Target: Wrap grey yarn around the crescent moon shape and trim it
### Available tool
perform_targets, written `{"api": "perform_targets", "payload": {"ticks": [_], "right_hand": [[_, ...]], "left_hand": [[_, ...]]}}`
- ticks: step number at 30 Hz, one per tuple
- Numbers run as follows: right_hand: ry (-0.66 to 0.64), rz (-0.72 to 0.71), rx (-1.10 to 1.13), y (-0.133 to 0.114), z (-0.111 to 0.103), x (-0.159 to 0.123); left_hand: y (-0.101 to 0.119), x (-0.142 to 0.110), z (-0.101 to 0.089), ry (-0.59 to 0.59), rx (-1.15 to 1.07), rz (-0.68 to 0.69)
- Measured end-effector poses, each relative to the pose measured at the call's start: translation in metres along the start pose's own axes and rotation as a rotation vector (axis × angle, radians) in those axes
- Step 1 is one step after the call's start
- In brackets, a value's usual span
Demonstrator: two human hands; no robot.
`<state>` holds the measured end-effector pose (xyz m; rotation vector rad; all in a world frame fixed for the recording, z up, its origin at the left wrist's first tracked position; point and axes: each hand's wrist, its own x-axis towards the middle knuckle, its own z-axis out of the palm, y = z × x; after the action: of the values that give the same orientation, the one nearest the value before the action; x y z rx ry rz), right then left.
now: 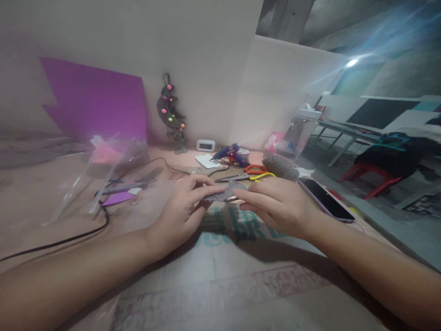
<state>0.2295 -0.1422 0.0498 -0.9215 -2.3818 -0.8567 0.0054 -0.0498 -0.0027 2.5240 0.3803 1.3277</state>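
Observation:
Between my two hands is a small, flat grey piece that looks wound with grey yarn [217,196], with a pale tan edge showing on its right. My left hand [182,207] pinches its left end between thumb and fingers. My right hand [280,202] has its fingertips closed on the right side of the same piece. Just beyond the fingers lie scissors [257,176] with orange and yellow handles. A grey yarn ball [280,167] sits behind my right hand. A dark blue glue gun [231,155] rests farther back.
A phone [327,200] lies at the table's right edge. A black cord [79,233] crosses the left side, near clear plastic bags [110,161]. Against the wall stand purple card [106,101], a grey crescent ornament with pompoms [167,108] and a small digital clock [206,145].

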Motion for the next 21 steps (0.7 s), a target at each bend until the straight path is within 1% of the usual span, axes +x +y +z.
{"api": "perform_targets", "payload": {"ticks": [5,9,14,16,18,20,21], "right_hand": [[0.007,0.009,-0.007,-0.001,0.001,0.000],[0.030,0.053,0.059,0.000,0.000,0.001],[0.094,0.197,0.174,0.001,-0.003,0.004],[0.101,0.264,0.217,-0.001,-0.001,0.002],[0.108,0.343,0.238,-0.005,0.006,-0.002],[0.123,0.423,0.264,-0.010,0.017,-0.009],[0.136,0.429,0.299,-0.012,0.023,-0.012]], "left_hand": [[0.000,-0.001,0.001,-0.005,-0.011,-0.006],[0.000,-0.001,0.001,-0.018,-0.009,-0.006],[-0.002,-0.002,0.002,-0.030,-0.032,-0.020],[-0.002,-0.002,0.002,-0.023,-0.044,-0.025],[-0.002,-0.002,0.002,0.003,-0.053,-0.020],[-0.001,-0.002,0.003,0.017,-0.072,-0.022],[-0.001,-0.002,0.003,0.012,-0.086,-0.033]]}}
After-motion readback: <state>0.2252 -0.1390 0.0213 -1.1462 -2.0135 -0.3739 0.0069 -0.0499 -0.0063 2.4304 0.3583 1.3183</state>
